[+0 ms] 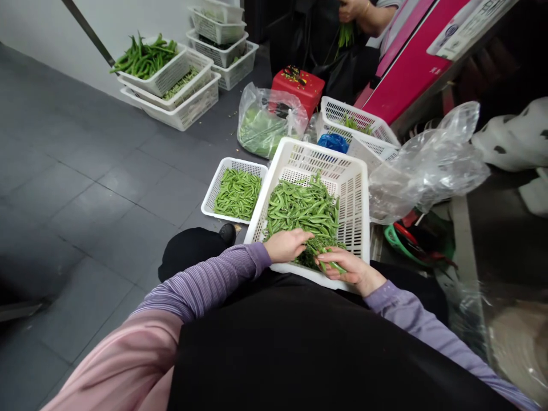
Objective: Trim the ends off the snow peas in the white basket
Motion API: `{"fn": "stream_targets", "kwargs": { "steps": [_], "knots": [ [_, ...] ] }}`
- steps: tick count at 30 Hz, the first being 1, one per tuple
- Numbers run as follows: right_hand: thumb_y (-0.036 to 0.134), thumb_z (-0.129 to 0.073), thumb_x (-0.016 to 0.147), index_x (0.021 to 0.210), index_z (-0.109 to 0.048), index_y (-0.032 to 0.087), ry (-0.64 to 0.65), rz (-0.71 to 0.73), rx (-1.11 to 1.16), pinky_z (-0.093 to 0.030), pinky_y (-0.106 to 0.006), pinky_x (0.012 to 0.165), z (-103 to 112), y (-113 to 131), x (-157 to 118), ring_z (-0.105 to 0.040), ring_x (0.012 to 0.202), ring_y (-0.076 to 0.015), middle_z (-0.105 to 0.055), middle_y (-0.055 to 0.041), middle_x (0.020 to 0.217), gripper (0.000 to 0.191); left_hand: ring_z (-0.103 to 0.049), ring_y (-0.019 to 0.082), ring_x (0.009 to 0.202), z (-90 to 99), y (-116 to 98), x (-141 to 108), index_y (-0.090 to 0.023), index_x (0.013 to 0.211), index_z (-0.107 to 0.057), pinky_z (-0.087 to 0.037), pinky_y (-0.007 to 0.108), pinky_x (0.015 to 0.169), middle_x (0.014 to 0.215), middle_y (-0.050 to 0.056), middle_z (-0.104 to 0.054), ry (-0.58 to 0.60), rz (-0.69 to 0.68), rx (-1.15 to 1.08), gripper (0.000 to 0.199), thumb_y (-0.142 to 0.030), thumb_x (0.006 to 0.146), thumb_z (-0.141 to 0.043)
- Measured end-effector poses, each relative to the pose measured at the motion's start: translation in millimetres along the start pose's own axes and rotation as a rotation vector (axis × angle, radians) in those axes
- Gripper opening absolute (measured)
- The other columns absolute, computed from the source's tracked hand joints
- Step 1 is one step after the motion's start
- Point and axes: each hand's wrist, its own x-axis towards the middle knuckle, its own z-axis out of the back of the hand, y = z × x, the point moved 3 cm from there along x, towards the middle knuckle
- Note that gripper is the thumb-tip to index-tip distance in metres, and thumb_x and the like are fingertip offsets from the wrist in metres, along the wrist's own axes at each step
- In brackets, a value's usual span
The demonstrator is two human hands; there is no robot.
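A large white plastic basket (363, 205) stands before my lap, with a heap of green pea pods (302, 208) inside. Small green scraps (329, 242) lie at the near end of the basket. My right hand (349, 267) is closed around a few pea pods over the near rim. Just left of it, my left hand (286, 245) has its fingers pinched together above the heap; whatever they hold is hidden. To the left of the basket, a smaller white tray (207, 201) on the floor contains more pea pods (238, 194).
Stacked white baskets (188, 117) stand by the wall, the top one full of long green peppers. A plastic bag of greens (261, 128), a red stool (299, 88) and another white basket (381, 128) lie beyond. Clear plastic (428, 171) is at right. A co-worker's hand (353, 10) holds greens.
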Motion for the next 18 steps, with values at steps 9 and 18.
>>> {"fn": "stream_targets", "kwargs": {
  "steps": [9, 18],
  "knots": [
    [0.038, -0.066, 0.06, 0.072, -0.064, 0.017, -0.133, 0.266, -0.914, -0.032, -0.022, 0.048, -9, 27, 5, -0.044, 0.047, -0.0088, -0.054, 0.0031, 0.053, 0.024, -0.052, 0.014, 0.059, -15.2, -11, -4, -0.015, 0.064, -0.058, -0.039, 0.024, 0.059, 0.065, 0.005, -0.057, 0.347, -0.033, 0.007, 0.014, -0.019, 0.074, -0.049],
    [0.028, -0.059, 0.07, 0.079, -0.055, 0.019, -0.589, 0.393, 0.083, -0.044, -0.022, 0.048, 32, 24, 37, -0.051, 0.05, -0.0085, -0.06, -0.0009, 0.068, 0.013, -0.049, 0.009, 0.056, -5.6, 8, 3, -0.015, 0.081, -0.064, -0.04, 0.02, 0.057, 0.069, 0.003, -0.056, 0.193, 0.244, -0.243, 0.021, -0.022, 0.077, -0.045]
  ]
}}
